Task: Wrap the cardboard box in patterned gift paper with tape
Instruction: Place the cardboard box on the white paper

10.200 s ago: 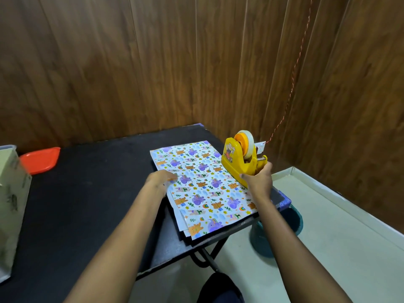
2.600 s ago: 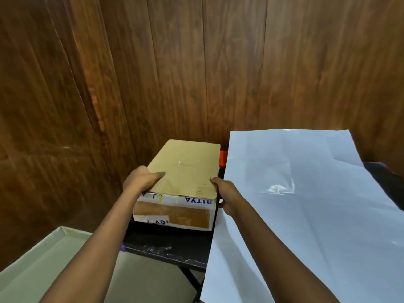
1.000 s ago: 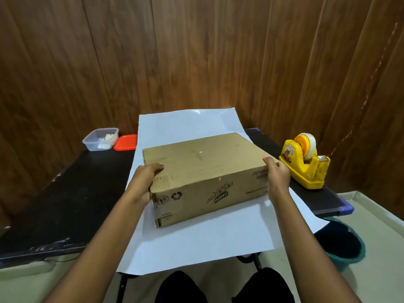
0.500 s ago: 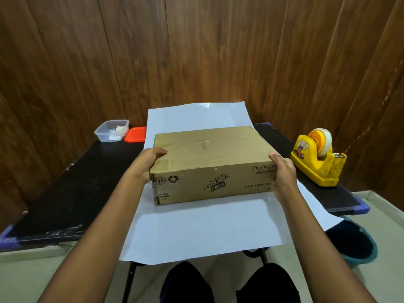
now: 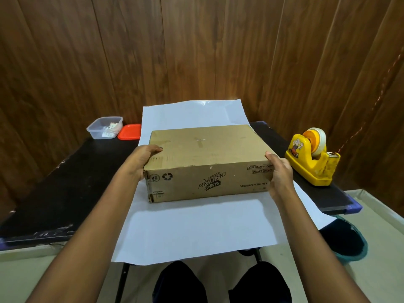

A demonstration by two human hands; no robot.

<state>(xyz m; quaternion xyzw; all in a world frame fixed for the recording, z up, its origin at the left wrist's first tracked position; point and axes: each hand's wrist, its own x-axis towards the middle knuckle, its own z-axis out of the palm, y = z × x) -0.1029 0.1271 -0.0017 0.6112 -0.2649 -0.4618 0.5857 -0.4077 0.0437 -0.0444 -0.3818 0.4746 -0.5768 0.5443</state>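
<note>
A brown cardboard box (image 5: 207,156) with upside-down print on its near side rests flat on the gift paper (image 5: 192,228), which lies white side up across the black table (image 5: 72,186). My left hand (image 5: 142,159) grips the box's left end, thumb on the top face. At the box's right end, my right hand (image 5: 278,173) holds it with the thumb on the top edge. The paper's near edge hangs over the table front. A yellow tape dispenser (image 5: 311,160) with a tape roll stands to the right of the box.
A clear plastic tub (image 5: 104,127) and a red lid (image 5: 130,131) sit at the table's back left. Wooden wall panels close off the back. A teal bucket (image 5: 347,239) stands on the floor under the table's right end. My knees show below the paper.
The box, gripped at the far left of the table 2.6 s ago, now sits square on the white side of the paper; over the last second it turned slightly straighter.
</note>
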